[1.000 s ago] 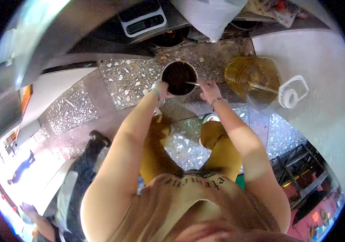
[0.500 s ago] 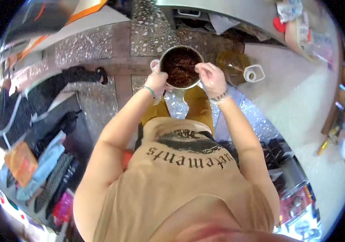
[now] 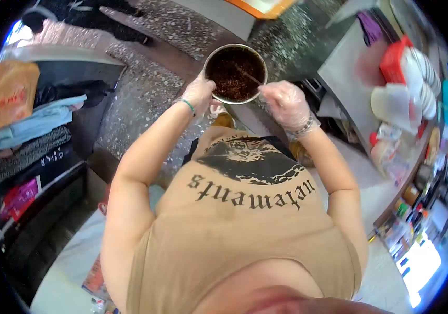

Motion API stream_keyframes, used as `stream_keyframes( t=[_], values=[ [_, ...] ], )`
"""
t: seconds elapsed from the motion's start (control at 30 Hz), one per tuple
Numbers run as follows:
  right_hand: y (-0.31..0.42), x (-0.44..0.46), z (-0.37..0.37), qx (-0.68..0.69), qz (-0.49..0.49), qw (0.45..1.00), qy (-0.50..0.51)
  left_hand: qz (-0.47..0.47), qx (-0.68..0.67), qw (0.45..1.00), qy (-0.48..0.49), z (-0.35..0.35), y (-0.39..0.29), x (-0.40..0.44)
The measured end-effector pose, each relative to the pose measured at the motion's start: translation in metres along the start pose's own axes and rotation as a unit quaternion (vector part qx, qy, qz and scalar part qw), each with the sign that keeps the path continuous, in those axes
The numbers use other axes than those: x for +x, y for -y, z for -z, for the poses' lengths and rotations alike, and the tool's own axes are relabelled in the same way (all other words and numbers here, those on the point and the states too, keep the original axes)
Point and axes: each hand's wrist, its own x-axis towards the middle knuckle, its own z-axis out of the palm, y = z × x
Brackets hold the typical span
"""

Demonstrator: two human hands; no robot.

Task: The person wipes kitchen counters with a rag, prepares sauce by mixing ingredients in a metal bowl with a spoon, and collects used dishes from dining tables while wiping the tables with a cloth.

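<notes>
A round metal pot (image 3: 235,99) with dark, reddish-brown contents is held out in front of my body, above the floor. My left hand (image 3: 201,93), in a clear plastic glove, is closed on the pot's left side. My right hand (image 3: 286,104), gloved too, is closed at the pot's right rim around the end of a thin utensil (image 3: 248,76). The utensil slants into the dark contents, and its lower end is hidden in them.
A person in dark clothes (image 3: 98,15) is at the upper left. Folded clothes (image 3: 30,123) and an orange-brown bag (image 3: 14,91) lie at the left. At the right, a counter (image 3: 339,73) holds a red basket (image 3: 394,62) and a white container (image 3: 395,104).
The view has turned from the stove side and large oil bottle towards the counter with the red basket. Both hands still hold the pot and utensil, and the pot has moved with me.
</notes>
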Motion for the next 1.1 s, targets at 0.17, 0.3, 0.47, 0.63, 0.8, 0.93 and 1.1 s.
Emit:
stream_keyframes(
  t=[0.17,0.3,0.47,0.63,0.8,0.93,1.1],
  values=[
    [0.004,0.116,-0.075,0.026,0.076,0.988,0.134,-0.050,-0.051,0.997,-0.038,0.096,-0.060,0.009],
    [-0.006,0.202,-0.097,0.005,0.113,0.989,0.092,-0.063,-0.077,0.992,-0.084,0.149,-0.093,0.026],
    [-0.060,0.306,-0.130,0.001,0.133,0.974,0.181,-0.057,-0.090,0.987,-0.117,0.224,-0.132,0.073],
    [-0.099,0.423,-0.193,0.054,0.214,0.951,0.218,-0.058,-0.118,0.974,-0.183,0.300,-0.193,0.128],
    [-0.109,0.541,-0.272,0.130,0.230,0.929,0.261,-0.048,-0.172,0.953,-0.244,0.369,-0.268,0.157],
    [-0.125,0.622,-0.338,0.154,0.222,0.931,0.245,-0.043,-0.234,0.942,-0.236,0.437,-0.290,0.192],
    [-0.155,0.721,-0.427,0.269,-0.011,0.922,0.280,-0.066,-0.213,0.947,-0.229,0.531,-0.346,0.238]
  ],
)
